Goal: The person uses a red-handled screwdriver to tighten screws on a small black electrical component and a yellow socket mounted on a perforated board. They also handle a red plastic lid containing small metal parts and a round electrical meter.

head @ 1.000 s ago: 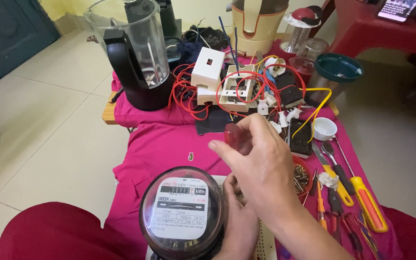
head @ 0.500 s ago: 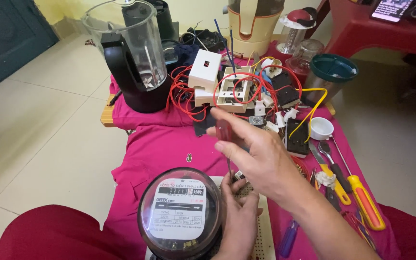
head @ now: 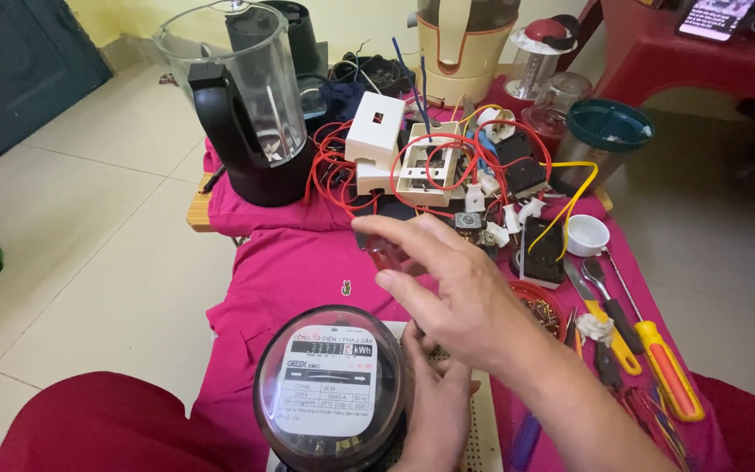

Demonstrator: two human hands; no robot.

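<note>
A round electric meter (head: 329,393) with a dark clear dome and a white dial face stands on the pink cloth (head: 290,271) close in front of me. My left hand (head: 434,406) grips its right side. My right hand (head: 456,297) hovers just above, fingers curled around the red translucent handle of a screwdriver (head: 389,256). The tool's shaft is hidden behind my hands.
Behind stand a black-based blender jug (head: 246,105), a white switch box (head: 376,131) tangled in red wires (head: 430,162) and a cream appliance (head: 465,52). To the right lie a white cup (head: 587,234), a dish of screws (head: 542,306) and a yellow-handled screwdriver (head: 666,367).
My right hand has tilted and moved a little down and forward with the red handle. The left hand stays on the meter.
</note>
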